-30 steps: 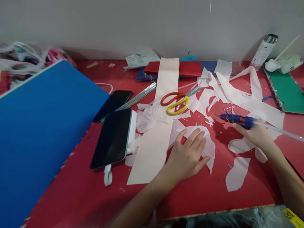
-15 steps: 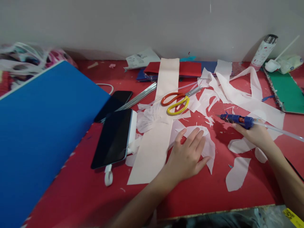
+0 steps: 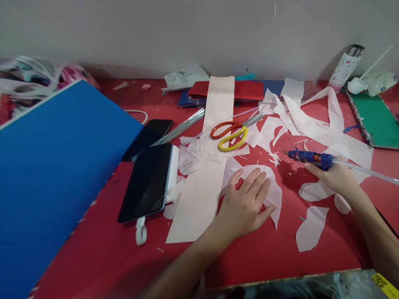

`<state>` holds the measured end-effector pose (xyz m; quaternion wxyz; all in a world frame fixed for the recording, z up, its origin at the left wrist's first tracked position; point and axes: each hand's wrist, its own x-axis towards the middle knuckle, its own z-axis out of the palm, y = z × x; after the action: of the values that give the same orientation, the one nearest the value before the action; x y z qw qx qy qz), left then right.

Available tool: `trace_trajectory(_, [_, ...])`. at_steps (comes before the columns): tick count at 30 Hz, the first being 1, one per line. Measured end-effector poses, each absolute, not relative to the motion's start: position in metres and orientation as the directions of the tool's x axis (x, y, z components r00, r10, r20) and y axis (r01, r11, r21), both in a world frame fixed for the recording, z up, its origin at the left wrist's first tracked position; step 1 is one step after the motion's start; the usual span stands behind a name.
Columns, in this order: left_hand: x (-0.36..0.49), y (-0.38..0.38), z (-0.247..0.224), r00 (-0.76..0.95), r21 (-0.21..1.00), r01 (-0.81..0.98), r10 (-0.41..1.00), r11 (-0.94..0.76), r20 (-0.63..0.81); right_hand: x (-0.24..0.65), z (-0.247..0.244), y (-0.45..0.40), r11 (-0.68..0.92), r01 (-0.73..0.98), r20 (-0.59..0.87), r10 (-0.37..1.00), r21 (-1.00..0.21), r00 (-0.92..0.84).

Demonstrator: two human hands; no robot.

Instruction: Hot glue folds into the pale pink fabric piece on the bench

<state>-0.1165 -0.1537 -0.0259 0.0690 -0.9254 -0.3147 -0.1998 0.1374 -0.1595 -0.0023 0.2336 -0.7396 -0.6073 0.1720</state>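
My left hand [image 3: 245,203] lies flat with its fingers spread on a pale pink cut paper piece [image 3: 274,195]. My right hand [image 3: 338,178] is wrapped round a blue hot glue gun [image 3: 311,159], its nozzle pointing left above the scraps. A clear glue stick [image 3: 368,170] sticks out of the gun's back end. Below it lie loose petal-shaped pieces [image 3: 311,230]. Beyond my left hand, scissors [image 3: 232,135] with one red and one yellow handle rest across a long pale paper strip [image 3: 196,207].
On the left, a large blue board [image 3: 62,174] leans over a tablet [image 3: 146,182] and a dark phone [image 3: 157,128]. Silvery wires [image 3: 183,126] lie behind. Pale paper strips [image 3: 330,133] cover the back right, near a tilted white flask [image 3: 346,68] and a green board [image 3: 382,118].
Almost nothing differs. The view has shifted very slightly, while both hands keep their places and the glue gun stays in my right hand.
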Motion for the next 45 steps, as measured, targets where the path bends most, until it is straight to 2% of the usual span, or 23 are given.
trace_trajectory(3, [-0.117,-0.153,-0.026,0.714,0.020,0.618,0.571,-0.786,0.405,0.137,-0.001,-0.160,-0.137,0.816,0.038,0.981,-0.562,0.191])
trace_trajectory(8, [-0.118,-0.148,-0.030,0.707,0.012,0.676,0.652,-0.737,0.275,0.136,0.000,-0.159,-0.132,0.817,0.051,0.980,-0.562,0.193])
trace_trajectory(16, [-0.122,-0.142,-0.040,0.744,0.036,0.651,0.646,-0.758,0.169,0.145,-0.006,-0.158,-0.197,0.830,0.084,0.956,-0.521,0.280])
trace_trajectory(22, [-0.123,-0.140,-0.040,0.751,0.063,0.638,0.639,-0.767,0.165,0.151,-0.005,-0.156,-0.291,0.764,0.028,0.927,-0.576,0.374])
trace_trajectory(28, [-0.118,-0.113,-0.016,0.617,0.099,0.735,0.723,-0.670,0.312,0.157,0.004,-0.153,-0.316,0.733,0.066,0.896,-0.603,0.440])
trace_trajectory(30, [-0.108,-0.099,-0.010,0.612,0.098,0.730,0.711,-0.676,0.346,0.158,0.007,-0.153,-0.339,0.717,0.074,0.876,-0.609,0.477])
trace_trajectory(32, [-0.093,-0.084,-0.007,0.667,0.090,0.687,0.675,-0.721,0.316,0.159,0.009,-0.153,-0.341,0.701,0.094,0.860,-0.627,0.502])
trace_trajectory(37, [-0.044,-0.047,-0.011,0.695,0.007,0.713,0.707,-0.702,0.132,0.163,0.006,-0.150,-0.302,0.662,0.168,0.820,-0.686,0.548])
trace_trajectory(45, [0.002,-0.034,-0.019,0.756,-0.009,0.649,0.643,-0.761,0.124,0.165,0.002,-0.146,-0.321,0.630,0.161,0.795,-0.707,0.585])
